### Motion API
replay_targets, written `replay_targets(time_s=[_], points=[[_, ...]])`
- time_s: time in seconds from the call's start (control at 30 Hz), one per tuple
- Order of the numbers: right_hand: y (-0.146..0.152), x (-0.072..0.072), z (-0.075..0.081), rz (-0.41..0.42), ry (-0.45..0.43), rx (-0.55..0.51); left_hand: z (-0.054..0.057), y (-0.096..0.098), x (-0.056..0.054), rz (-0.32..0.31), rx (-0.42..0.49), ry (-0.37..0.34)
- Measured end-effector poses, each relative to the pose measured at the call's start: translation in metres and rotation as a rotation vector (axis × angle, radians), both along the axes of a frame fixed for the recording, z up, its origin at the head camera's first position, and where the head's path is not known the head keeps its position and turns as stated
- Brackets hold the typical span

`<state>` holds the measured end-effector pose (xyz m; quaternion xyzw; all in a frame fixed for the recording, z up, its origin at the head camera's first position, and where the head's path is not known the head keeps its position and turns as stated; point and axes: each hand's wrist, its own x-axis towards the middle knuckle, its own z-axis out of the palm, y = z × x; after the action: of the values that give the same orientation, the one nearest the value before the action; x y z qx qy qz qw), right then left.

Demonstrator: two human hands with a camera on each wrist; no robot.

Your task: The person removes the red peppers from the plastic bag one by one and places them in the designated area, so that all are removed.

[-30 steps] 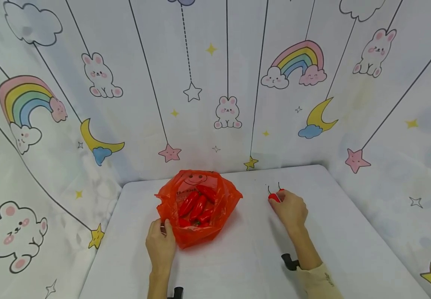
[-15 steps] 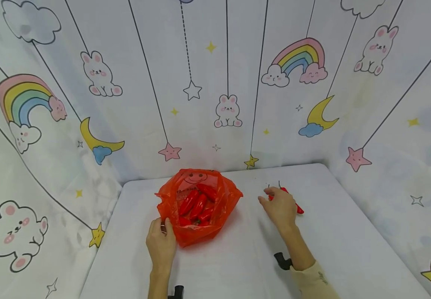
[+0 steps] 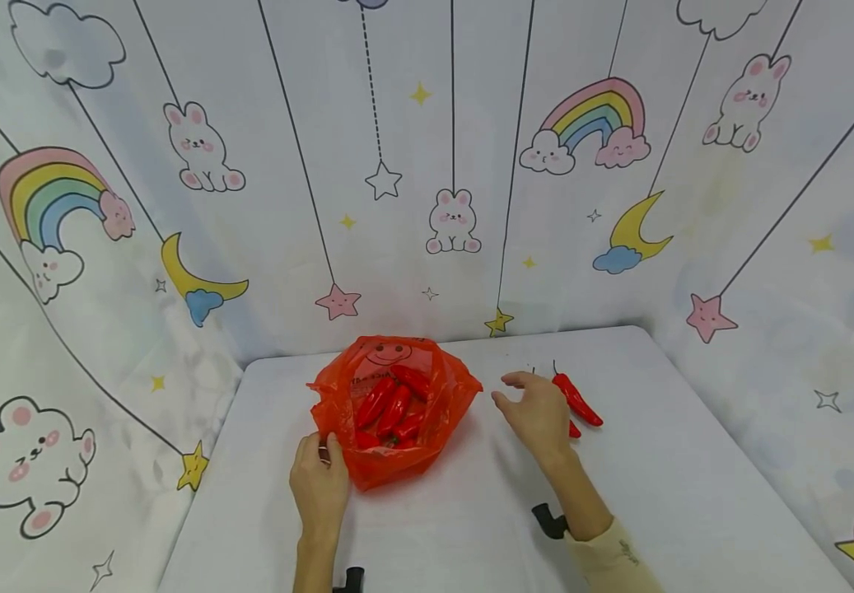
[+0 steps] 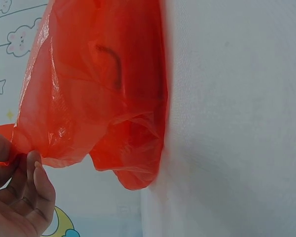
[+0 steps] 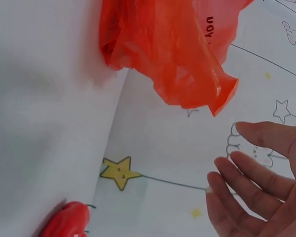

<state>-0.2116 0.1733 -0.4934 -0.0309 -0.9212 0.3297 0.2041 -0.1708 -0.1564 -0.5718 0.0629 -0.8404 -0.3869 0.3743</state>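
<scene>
A red plastic bag [image 3: 397, 473] with a smiley print stands on the table, its mouth spread, and several red chili peppers [image 3: 394, 409] lie inside. My left hand [image 3: 320, 486] pinches the bag's rim at its near left side; the left wrist view shows thumb and fingers [image 4: 37, 180] on the plastic. To the right of the bag, my right hand [image 3: 536, 416] hovers with nothing in it, thumb and fingers apart. Two red chili peppers lie on the table just beyond it: one chili pepper [image 3: 579, 401] shows whole, the other is partly hidden behind the hand.
The white table [image 3: 464, 527] runs back to a curtain [image 3: 286, 165] printed with rabbits, stars and rainbows. Curtains also flank both sides. A black wrist mount [image 3: 548, 520] sits under the right forearm, and another wrist mount [image 3: 353, 580] by the left.
My right hand has let go of the chili peppers, leaving them on the table, and moved left towards the bag with fingers spread. The left hand keeps its hold on the rim.
</scene>
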Motion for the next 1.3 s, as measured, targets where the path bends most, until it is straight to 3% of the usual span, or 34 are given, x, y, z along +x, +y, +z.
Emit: replay_targets(time_s=[0.33, 0.93, 1.17, 1.3], points=[[-0.014, 0.001, 0.010, 0.066, 0.067, 0.030, 0.003, 0.000, 0.001, -0.009, 0.012, -0.035], [-0.050, 0.009, 0.014, 0.228, 0.161, 0.046, 0.003, 0.000, 0.002, -0.004, 0.007, -0.016], [-0.067, 0.007, 0.007, 0.272, 0.095, 0.108, 0.003, 0.000, 0.004, -0.006, 0.009, -0.011], [-0.076, 0.003, -0.003, 0.333, 0.110, 0.127, 0.004, 0.000, 0.004, -0.006, 0.007, -0.014]])
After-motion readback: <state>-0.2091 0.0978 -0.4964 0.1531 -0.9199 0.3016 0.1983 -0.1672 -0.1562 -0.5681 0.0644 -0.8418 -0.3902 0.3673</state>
